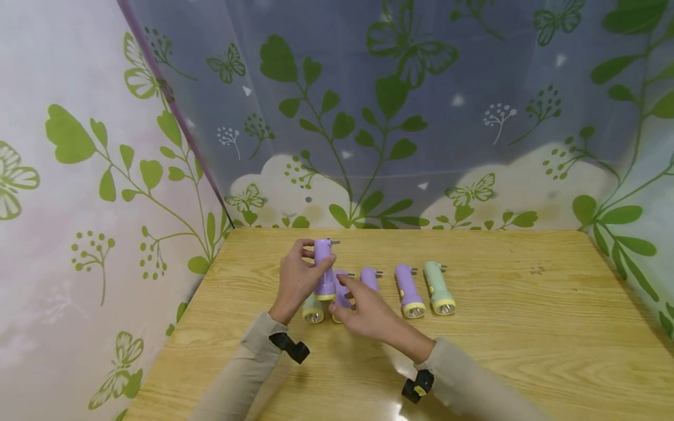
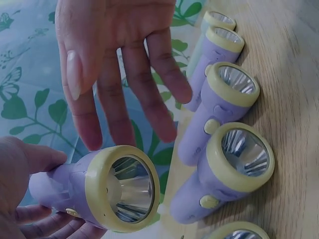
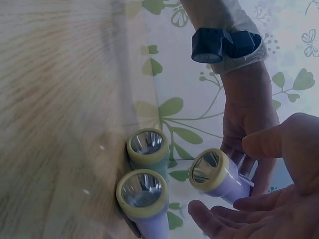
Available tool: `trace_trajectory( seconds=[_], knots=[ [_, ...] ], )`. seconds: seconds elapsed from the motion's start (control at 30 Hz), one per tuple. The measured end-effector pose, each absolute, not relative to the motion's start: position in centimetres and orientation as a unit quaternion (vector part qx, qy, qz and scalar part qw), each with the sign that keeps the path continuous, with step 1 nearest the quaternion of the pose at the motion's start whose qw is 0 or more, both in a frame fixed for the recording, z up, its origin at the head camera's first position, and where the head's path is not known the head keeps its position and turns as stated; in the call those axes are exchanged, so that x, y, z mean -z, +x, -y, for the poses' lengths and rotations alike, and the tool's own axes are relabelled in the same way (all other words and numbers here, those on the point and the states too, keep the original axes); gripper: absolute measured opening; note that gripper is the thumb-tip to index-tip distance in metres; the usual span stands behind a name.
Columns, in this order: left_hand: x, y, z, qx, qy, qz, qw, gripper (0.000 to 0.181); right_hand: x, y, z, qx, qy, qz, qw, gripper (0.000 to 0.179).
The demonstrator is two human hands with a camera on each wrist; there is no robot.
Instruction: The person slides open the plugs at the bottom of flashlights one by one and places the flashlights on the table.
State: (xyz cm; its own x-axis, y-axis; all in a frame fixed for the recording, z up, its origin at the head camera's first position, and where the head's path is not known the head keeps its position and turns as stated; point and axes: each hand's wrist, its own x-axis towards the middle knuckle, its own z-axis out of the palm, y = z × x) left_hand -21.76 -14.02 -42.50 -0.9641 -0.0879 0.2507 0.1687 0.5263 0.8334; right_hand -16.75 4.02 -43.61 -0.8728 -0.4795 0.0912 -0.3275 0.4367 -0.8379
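My left hand [image 1: 300,278] grips a purple flashlight [image 1: 323,269] with a yellow rim, raised over the row on the table, lens end down and plug prongs at the top. In the left wrist view, thumb and fingers wrap the body of that flashlight [image 2: 65,181] and its lens faces the camera. My right hand [image 1: 365,310] is just right of it, fingers spread and loosely bent, holding nothing. In the right wrist view, the fingers of this hand [image 3: 284,194] lie close by the held flashlight [image 3: 212,172]. Below, a green flashlight [image 1: 313,310] and a purple flashlight [image 1: 343,299] are partly covered.
Further right on the wooden table [image 1: 526,327] lie a purple flashlight [image 1: 370,277] partly behind my right hand, another purple flashlight [image 1: 408,289] and a green flashlight [image 1: 439,286]. A leaf-patterned curtain [image 1: 337,117] hangs behind the table's back edge.
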Motion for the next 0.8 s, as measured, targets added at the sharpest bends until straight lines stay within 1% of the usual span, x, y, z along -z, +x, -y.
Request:
trace_trajectory(
  seconds=[0.33,0.53,0.8],
  knots=[
    [42.5,-22.1,15.0,0.477,-0.003,0.869,0.13,0.053,44.1,-16.6,-3.3,0.492,-0.275,-0.82,0.098,0.071],
    [42.5,-22.3,15.5,0.478,0.002,0.87,0.122,0.054,44.5,-16.5,-2.7,0.514,-0.274,-0.802,0.132,0.073],
    [42.6,-22.5,16.4,0.469,0.009,0.876,0.112,0.056,44.8,-16.6,-1.7,0.517,-0.283,-0.797,0.13,0.077]
  ],
)
